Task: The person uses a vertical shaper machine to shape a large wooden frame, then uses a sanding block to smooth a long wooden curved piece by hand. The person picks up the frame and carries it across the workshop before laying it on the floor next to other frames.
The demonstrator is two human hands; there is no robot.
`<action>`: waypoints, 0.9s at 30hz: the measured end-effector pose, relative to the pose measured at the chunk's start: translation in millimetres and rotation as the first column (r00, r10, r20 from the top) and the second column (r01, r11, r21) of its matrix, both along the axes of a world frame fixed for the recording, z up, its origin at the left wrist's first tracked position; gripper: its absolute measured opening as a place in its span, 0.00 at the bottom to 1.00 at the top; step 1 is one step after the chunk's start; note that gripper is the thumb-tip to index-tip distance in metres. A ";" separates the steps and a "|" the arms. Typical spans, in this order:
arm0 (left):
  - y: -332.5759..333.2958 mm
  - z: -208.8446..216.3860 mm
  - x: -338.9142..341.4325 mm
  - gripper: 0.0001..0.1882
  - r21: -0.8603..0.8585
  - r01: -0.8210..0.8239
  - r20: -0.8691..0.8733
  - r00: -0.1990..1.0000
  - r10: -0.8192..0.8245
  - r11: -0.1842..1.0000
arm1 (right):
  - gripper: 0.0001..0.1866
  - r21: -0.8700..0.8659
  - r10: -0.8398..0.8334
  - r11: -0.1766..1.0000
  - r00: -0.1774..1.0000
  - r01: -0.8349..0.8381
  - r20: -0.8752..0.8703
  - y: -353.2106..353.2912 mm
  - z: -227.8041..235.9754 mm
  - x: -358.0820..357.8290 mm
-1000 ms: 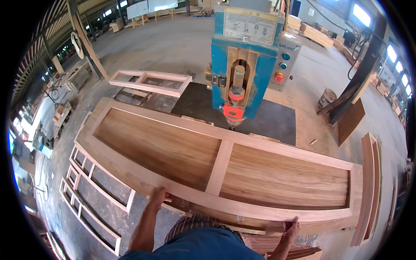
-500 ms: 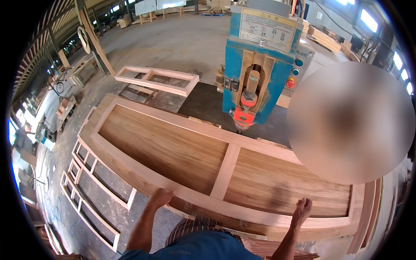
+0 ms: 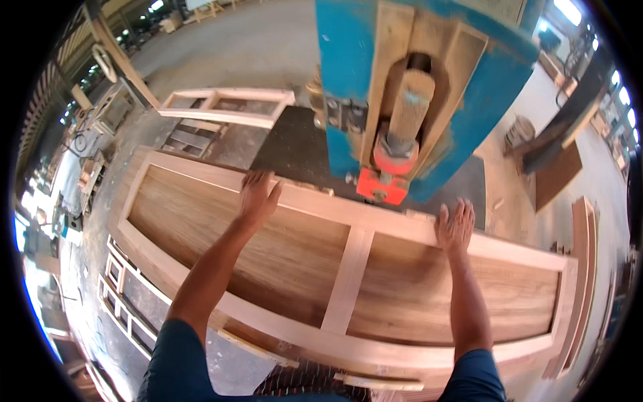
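A long wooden framed door panel (image 3: 362, 230) lies across in front of me, pale rails around two darker wood boards with a crosspiece between them. My left hand (image 3: 258, 199) reaches over it to the far rail, its fingers bent over the outer edge and the thumb on the inner side. Farther right, my right hand (image 3: 457, 224) lies on the same rail with fingers stretched and apart. Between the hands, just beyond the rail, stands a blue machine (image 3: 462, 127) with a red head (image 3: 382, 186). Its lower tip is hidden.
A dark machine table (image 3: 288, 144) extends beyond the panel. A narrow pale wooden frame (image 3: 228, 115) lies at the far left. More slim frames (image 3: 124, 301) are on the floor at left. Long wooden pieces (image 3: 581, 281) stand at right, with a bucket (image 3: 519, 132) farther back.
Both hands have moved from the near rail across to the far rail. My view has come closer to the machine. The blurred round patch at right is gone.
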State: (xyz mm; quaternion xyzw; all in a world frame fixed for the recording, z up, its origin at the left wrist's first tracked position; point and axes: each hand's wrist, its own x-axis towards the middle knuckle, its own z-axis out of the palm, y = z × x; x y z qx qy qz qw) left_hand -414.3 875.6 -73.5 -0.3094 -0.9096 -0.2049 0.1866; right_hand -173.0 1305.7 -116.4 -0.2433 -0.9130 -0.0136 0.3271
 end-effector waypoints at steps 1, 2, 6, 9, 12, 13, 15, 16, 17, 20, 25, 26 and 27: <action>5.7 -4.3 -10.3 0.18 -0.051 0.008 -0.038 0.999 -0.010 0.999 | 0.21 -0.010 -0.004 1.000 0.999 0.004 0.040 -0.6 -4.6 1.9; 11.3 -9.9 -17.7 0.19 -0.101 0.011 -0.077 0.997 -0.018 0.995 | 0.19 -0.018 -0.003 1.000 0.997 0.005 0.080 3.2 -10.4 9.3; 37.3 3.6 -63.1 0.25 -0.006 -0.083 -0.424 0.903 0.073 0.997 | 0.13 -0.266 0.052 0.964 0.988 -0.011 0.145 -1.2 0.5 -7.5; 22.3 -45.2 -70.1 0.26 -0.096 -0.047 -0.001 0.999 0.047 0.994 | 0.13 0.180 0.081 0.973 0.946 -0.143 0.313 9.2 -11.1 3.4; 15.0 -40.5 -59.8 0.22 -0.080 -0.044 0.132 0.990 0.055 0.996 | 0.15 0.148 0.104 0.975 0.931 -0.165 0.350 -1.8 -8.2 6.7; 16.3 -37.4 -59.8 0.22 -0.091 -0.035 0.198 0.979 0.052 0.995 | 0.17 0.074 0.165 0.977 0.923 -0.202 0.346 1.7 -3.4 8.6; 20.1 -33.2 -64.3 0.22 -0.168 -0.020 0.263 0.963 0.064 0.986 | 0.18 0.004 0.141 0.988 0.920 -0.153 0.367 32.1 -27.8 11.6; 19.6 -36.0 -62.8 0.22 -0.210 -0.008 0.303 0.950 0.073 0.978 | 0.18 -0.030 0.136 0.991 0.925 -0.134 0.355 41.8 -37.8 13.4; 19.3 -38.0 -63.3 0.23 -0.169 0.007 0.315 0.948 0.047 0.986 | 0.18 -0.067 0.126 0.992 0.930 -0.110 0.345 47.6 -45.3 15.0; 20.9 -40.7 -61.5 0.22 -0.083 0.114 0.334 0.939 -0.080 0.990 | 0.17 0.116 0.106 0.981 0.925 -0.158 0.364 50.2 -53.6 14.9; 5.7 -63.4 -42.0 0.11 -0.015 0.242 -0.010 0.970 -0.242 0.970 | 0.13 -0.662 0.278 0.699 0.956 -0.270 -0.097 9.5 -40.3 7.5; 0.1 -62.9 -43.1 0.09 -0.005 0.214 0.071 0.974 -0.213 0.977 | 0.15 -0.547 0.268 0.819 0.959 -0.174 0.095 -17.0 -15.5 -4.4; 10.2 -50.7 -43.9 0.10 -0.040 0.312 0.041 0.950 -0.310 0.949 | 0.14 -0.599 0.276 0.768 0.961 -0.225 -0.007 5.4 -30.3 14.8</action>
